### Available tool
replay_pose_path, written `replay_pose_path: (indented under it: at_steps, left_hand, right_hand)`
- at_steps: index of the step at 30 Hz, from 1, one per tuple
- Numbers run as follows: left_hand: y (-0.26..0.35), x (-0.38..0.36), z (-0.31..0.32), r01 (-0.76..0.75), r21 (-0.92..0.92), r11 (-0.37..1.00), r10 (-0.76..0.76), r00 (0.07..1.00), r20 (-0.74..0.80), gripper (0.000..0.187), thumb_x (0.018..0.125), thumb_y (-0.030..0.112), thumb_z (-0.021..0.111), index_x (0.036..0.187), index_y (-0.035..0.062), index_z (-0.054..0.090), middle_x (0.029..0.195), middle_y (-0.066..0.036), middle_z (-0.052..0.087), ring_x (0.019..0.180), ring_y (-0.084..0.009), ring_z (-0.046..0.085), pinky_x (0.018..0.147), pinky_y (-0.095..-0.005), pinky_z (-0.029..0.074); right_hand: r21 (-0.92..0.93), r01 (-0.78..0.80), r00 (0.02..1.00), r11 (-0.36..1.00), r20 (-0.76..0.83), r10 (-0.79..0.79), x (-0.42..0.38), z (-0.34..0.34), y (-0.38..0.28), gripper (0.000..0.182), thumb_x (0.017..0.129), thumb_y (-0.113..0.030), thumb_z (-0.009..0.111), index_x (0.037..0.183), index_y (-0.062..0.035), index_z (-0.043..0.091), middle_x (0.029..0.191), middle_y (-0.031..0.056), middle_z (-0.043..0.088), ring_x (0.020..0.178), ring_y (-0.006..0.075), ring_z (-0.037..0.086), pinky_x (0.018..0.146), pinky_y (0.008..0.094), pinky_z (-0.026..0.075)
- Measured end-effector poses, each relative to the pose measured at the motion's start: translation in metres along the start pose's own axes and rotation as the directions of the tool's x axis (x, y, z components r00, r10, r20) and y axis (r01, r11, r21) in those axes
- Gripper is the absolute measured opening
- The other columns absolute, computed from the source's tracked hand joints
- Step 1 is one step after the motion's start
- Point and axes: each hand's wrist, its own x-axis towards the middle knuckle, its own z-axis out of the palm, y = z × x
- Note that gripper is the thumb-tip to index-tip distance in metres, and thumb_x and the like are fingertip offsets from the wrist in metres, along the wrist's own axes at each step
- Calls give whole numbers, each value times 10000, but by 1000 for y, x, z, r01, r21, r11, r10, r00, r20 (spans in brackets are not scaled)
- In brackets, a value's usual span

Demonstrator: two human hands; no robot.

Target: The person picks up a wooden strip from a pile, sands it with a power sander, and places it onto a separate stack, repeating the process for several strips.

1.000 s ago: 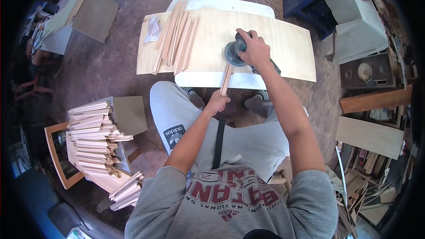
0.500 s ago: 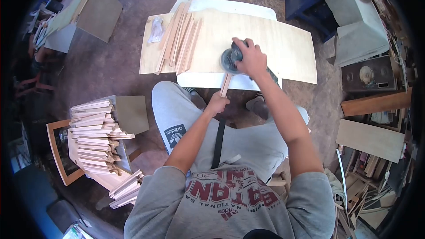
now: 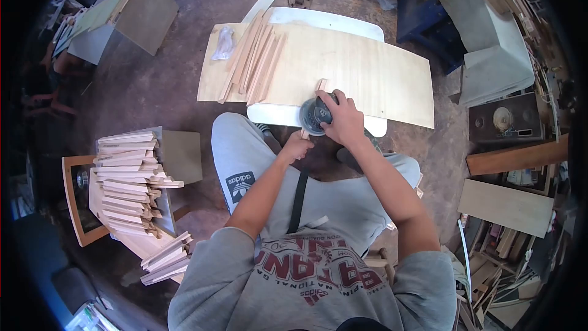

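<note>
My right hand (image 3: pixel 342 116) is wrapped round the top of a dark green electric sander (image 3: pixel 313 115), whose round base lies on a narrow wooden strip (image 3: pixel 322 83). The near end of that strip is gripped in my left hand (image 3: pixel 297 147), just below the sander. Its far end shows beyond the sander, over the pale plywood board (image 3: pixel 355 67); the middle is hidden under the tool. Left of the sander, several loose wooden strips (image 3: pixel 260 64) lie side by side on the board, with a clear plastic bag (image 3: pixel 224 44) beside them.
A white tabletop (image 3: pixel 263 113) sits under the board. To my left, many strips (image 3: pixel 128 184) are stacked on a low stand near an orange-brown wooden frame (image 3: pixel 73 208). A blue metal piece (image 3: pixel 429 24) stands at the far right; boards and offcuts (image 3: pixel 490 263) crowd the right side.
The sander in my right hand has moved toward me along the strip, close to my left hand. The strip's far end now shows past it. The view has shifted slightly.
</note>
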Motion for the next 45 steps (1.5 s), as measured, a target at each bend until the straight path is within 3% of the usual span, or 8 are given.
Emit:
replay_pose_path:
  at_steps: [16,22,24,29,34,40,43,45]
  left_hand:
    - [89,-89,-42,-299,-177,938,257,939,-227,155,950,162,688,1003,106,554,702,23,495,509,-80,449,420,-257,354]
    - [64,-198,-191,-662,-59,748,231,342,-911,318,1124,365,443,1056,89,585,705,-24,561,578,-128,532,535,-323,460]
    - [17,-236,-259,-483,266,834,258,-85,-962,428,1132,417,371,1032,54,574,729,-96,605,684,-242,621,666,-439,506]
    - [-62,-359,-351,-161,217,963,112,-494,-862,435,1051,354,497,1348,46,574,989,-219,719,953,-368,703,876,-480,523]
    - [-113,-401,-399,-392,19,920,-204,-518,-831,461,1001,293,514,1405,71,543,1264,-236,683,1150,-412,657,1008,-453,486]
    - [-69,-408,-378,-34,-297,954,-266,-550,-792,510,964,307,559,1412,64,576,1356,-207,649,1273,-410,585,1084,-549,423]
    - [-56,-395,-363,26,-94,995,-59,-606,-793,476,959,309,583,1355,50,632,1353,-193,653,1294,-392,571,1090,-582,399]
    - [-45,-359,-348,284,256,924,380,-754,-536,392,967,282,607,1268,43,689,1249,-173,699,1224,-359,613,1078,-520,422]
  right_hand:
    - [-89,-304,945,948,-151,289,55,13,153,978,686,-320,817,1584,-299,430,1462,119,585,1243,393,636,1003,534,541]
    - [-231,-352,932,907,-181,315,61,15,149,927,773,-303,762,1594,-411,347,1515,97,516,1189,403,663,934,555,574]
    - [-242,-370,926,897,-172,336,64,13,146,925,775,-306,748,1599,-409,340,1522,95,510,1183,400,667,932,556,574]
    - [-233,-389,919,891,-162,359,67,12,142,929,776,-302,734,1606,-408,331,1530,92,504,1174,401,671,932,563,572]
    - [-226,-365,928,903,-162,335,70,13,139,935,768,-309,734,1606,-409,332,1537,94,502,1173,402,671,932,559,573]
    - [-232,-335,939,913,-166,302,71,15,133,942,753,-318,756,1600,-406,352,1523,101,515,1176,401,669,932,551,575]
    - [-238,-318,943,918,-184,279,73,20,136,958,742,-312,789,1597,-393,364,1482,112,546,1172,402,667,923,553,576]
    - [-210,-346,935,914,-163,316,69,15,124,969,739,-326,815,1596,-386,365,1459,115,566,1193,410,657,925,576,570]
